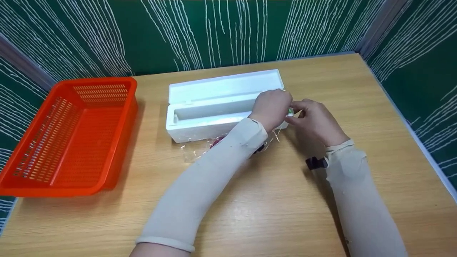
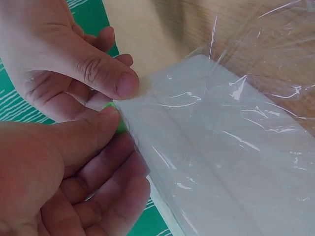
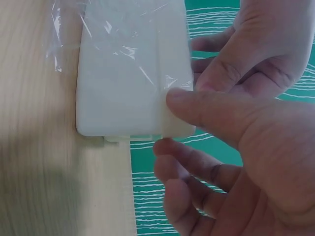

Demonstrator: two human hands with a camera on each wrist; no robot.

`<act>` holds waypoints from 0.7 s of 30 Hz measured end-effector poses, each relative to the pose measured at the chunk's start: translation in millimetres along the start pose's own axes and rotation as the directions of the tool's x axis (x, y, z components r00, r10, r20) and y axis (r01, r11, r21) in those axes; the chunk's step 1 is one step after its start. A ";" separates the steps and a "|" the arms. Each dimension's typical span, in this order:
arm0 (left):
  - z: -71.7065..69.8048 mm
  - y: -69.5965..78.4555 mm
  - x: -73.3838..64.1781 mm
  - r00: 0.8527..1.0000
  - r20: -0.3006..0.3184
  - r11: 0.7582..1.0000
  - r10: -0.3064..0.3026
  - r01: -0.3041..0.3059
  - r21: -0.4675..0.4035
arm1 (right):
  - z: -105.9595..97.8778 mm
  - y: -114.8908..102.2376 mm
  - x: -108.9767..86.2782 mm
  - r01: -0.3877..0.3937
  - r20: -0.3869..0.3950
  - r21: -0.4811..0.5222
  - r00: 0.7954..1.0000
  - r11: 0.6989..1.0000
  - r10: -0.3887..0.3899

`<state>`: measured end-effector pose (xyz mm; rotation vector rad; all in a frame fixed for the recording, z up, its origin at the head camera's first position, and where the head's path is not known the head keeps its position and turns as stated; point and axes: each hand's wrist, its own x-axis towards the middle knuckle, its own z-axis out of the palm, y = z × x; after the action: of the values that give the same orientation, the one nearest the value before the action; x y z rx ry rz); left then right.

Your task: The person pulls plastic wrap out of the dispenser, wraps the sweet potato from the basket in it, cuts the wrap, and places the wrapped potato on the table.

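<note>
A long white cling film box [image 1: 200, 129] stands on the table with its lid [image 1: 225, 85] tipped open at the back. Clear film [image 2: 236, 98] drapes wrinkled over its front. My left hand [image 1: 273, 107] is over the box's right end, and in the left wrist view its thumb and fingers pinch a small green piece [image 2: 120, 125] at the edge. From the right, my right hand [image 1: 317, 119] grips the end corner, its thumb [image 3: 184, 103] on the white face and its fingers curled beyond the end. Part of the trough is hidden behind my left hand.
An orange plastic basket [image 1: 121, 146] stands at the left of the wooden table [image 1: 267, 207]. Loose film [image 1: 194, 150] and a dark red patch [image 1: 216, 141] show in front of the box, partly behind my left sleeve. Green walls with white lines [image 1: 250, 32] rise around the table.
</note>
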<state>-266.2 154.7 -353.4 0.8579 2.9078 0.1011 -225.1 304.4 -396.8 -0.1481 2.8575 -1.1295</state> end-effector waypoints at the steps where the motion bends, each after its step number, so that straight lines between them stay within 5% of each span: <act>1: 0.0 -0.2 0.0 1.000 0.000 1.000 0.003 -0.003 0.002 | 0.2 -0.1 0.3 0.013 -0.003 -0.017 1.000 1.000 -0.013; 14: -1.5 -4.3 0.8 1.000 -0.003 0.999 0.006 -0.006 -0.046 | 12.0 -4.7 2.3 0.018 -0.054 -0.187 0.998 0.982 -0.029; 21: -0.7 -4.2 0.3 1.000 0.014 0.999 -0.001 0.002 -0.040 | 14.6 -3.6 2.9 0.015 -0.074 -0.196 0.997 0.981 -0.030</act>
<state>-268.7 151.3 -353.0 0.8464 2.8829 0.1516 -226.4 291.5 -405.0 -0.1508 3.0386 -0.8745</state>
